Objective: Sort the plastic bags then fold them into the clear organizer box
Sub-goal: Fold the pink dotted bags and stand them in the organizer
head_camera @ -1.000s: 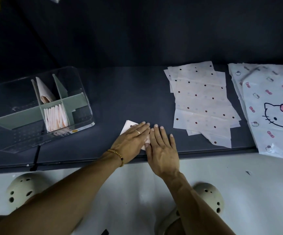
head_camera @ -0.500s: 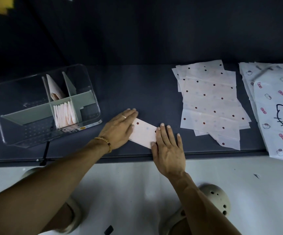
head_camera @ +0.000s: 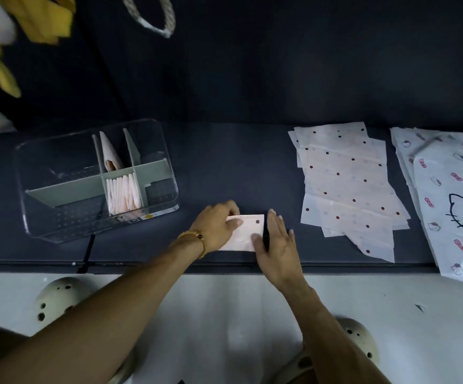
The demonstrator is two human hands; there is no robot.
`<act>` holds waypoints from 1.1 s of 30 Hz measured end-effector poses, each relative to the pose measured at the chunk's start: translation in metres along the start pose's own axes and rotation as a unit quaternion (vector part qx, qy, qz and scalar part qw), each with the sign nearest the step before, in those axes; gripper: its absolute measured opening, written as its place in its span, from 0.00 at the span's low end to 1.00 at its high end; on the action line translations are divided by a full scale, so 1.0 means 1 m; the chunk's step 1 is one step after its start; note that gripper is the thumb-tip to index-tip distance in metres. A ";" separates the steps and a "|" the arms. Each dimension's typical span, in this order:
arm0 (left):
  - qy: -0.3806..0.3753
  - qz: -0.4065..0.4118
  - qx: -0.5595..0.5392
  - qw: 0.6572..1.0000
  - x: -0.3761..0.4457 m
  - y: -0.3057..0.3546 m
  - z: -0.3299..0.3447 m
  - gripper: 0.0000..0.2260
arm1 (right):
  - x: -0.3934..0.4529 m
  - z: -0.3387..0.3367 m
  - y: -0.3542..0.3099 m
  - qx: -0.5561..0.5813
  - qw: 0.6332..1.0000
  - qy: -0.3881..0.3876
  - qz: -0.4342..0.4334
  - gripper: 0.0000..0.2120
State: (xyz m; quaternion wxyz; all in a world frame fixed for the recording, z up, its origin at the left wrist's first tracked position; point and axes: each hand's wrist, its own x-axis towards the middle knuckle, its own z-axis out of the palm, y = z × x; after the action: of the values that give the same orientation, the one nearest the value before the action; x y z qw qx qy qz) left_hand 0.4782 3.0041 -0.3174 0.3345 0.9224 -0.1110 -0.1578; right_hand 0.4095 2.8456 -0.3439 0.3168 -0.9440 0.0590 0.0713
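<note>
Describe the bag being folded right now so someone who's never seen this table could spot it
On the dark table, between the clear organizer box and the flat polka-dot bag pile, lies a small folded bag under both hands. Unlike its spread-out neighbours, it is a compact rectangle.

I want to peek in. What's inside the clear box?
The clear organizer box holds grey-green dividers. One front compartment is packed with folded pale pink bags standing upright; one folded bag leans behind them. Other sections look empty. Prints on the packed bags are hidden.
</note>
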 end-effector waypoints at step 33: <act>0.400 -0.269 -0.475 0.736 -0.085 -0.129 -0.147 0.11 | 0.109 0.075 -0.300 0.069 0.981 0.142 -0.112 0.13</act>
State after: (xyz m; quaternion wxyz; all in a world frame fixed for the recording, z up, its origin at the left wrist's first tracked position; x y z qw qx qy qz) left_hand 0.4662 3.2130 -0.2770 0.6866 0.6132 0.3747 0.1098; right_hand 0.5563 3.1214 -0.2449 0.3754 -0.9210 0.0018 -0.1036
